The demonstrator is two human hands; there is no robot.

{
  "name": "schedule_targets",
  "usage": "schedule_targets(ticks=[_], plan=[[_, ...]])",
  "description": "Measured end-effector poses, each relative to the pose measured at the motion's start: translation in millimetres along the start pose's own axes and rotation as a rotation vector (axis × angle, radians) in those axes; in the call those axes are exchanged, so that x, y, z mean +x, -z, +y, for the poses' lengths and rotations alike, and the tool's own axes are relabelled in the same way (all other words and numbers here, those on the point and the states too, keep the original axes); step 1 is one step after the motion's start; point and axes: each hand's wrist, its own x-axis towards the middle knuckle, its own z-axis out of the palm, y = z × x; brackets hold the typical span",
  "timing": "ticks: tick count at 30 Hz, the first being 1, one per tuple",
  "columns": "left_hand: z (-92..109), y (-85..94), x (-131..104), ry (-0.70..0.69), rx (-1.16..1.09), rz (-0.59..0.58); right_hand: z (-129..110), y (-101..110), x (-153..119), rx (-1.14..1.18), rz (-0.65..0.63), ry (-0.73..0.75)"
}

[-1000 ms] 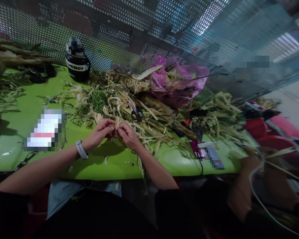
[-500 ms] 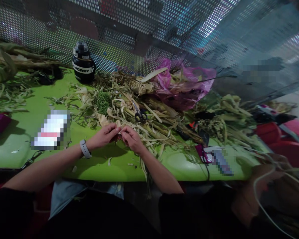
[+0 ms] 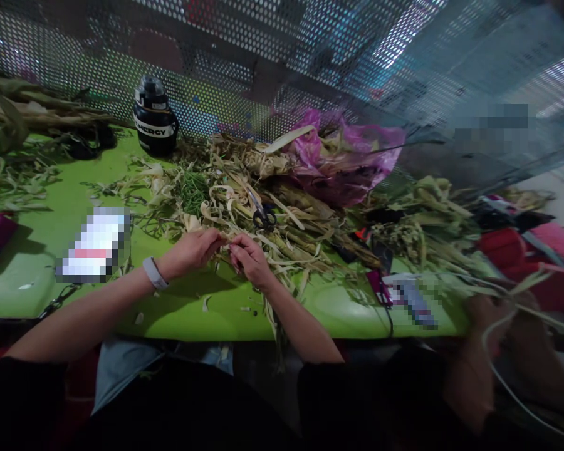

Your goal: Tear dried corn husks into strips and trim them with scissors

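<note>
My left hand (image 3: pixel 200 247) is closed in a pinch near the table's front, beside my right hand (image 3: pixel 248 257), which is pinched too. Between their fingertips is something small and pale, too small to name. Just beyond them a heap of dry pale husk strips (image 3: pixel 291 244) spreads over the green table (image 3: pixel 169 313). Black-handled scissors (image 3: pixel 264 217) lie on the heap, above my right hand. A bundle of thin green strands (image 3: pixel 192 193) rests on the heap's left part.
A black bottle (image 3: pixel 155 122) stands at the back left. Left of my arm lies a phone (image 3: pixel 94 244). A pink plastic bag (image 3: pixel 352 160) sits behind the heap. At right are another phone (image 3: pixel 418 304) and another person's hand (image 3: pixel 486 313).
My left hand has turned, its back now more toward the camera, and its wrist has moved slightly left. My right hand has shifted a little. The other person's hand at right has moved.
</note>
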Motion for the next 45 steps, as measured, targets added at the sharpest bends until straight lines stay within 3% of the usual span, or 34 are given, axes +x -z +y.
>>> schedule_targets(ticks=[3,7,13,18,27,30,34,41,45], plan=[[-1.1,5.5,1.3,-0.082,0.088,-0.006,0.6,1.8,0.4,0.041,0.013,0.01],[1.8,11.7,1.2,-0.039,0.096,0.014,-0.7,5.7,0.3,0.056,0.081,0.052],[5.3,2.5,-3.0,0.029,-0.148,-0.176,-2.0,1.7,-1.0,-0.03,0.002,0.028],[0.9,-5.2,-2.6,0.063,-0.198,-0.169,-0.9,-1.4,-1.1,-0.041,-0.013,0.069],[2.4,9.5,3.0,0.073,-0.127,-0.316,-3.1,-5.3,-3.0,-0.048,-0.009,0.057],[5.1,12.5,3.6,0.071,-0.126,-0.24,-3.1,-2.7,-2.7,-0.029,0.031,0.061],[2.9,8.3,2.8,0.161,-0.358,-0.106,-2.1,0.3,-1.1,-0.025,0.08,0.074],[-1.6,-1.6,0.4,0.182,-0.414,-0.024,1.4,-2.0,0.3,-0.041,0.066,0.085],[1.2,-2.3,-0.7,0.206,-0.496,-0.072,0.7,-1.6,0.9,-0.056,0.067,0.083]])
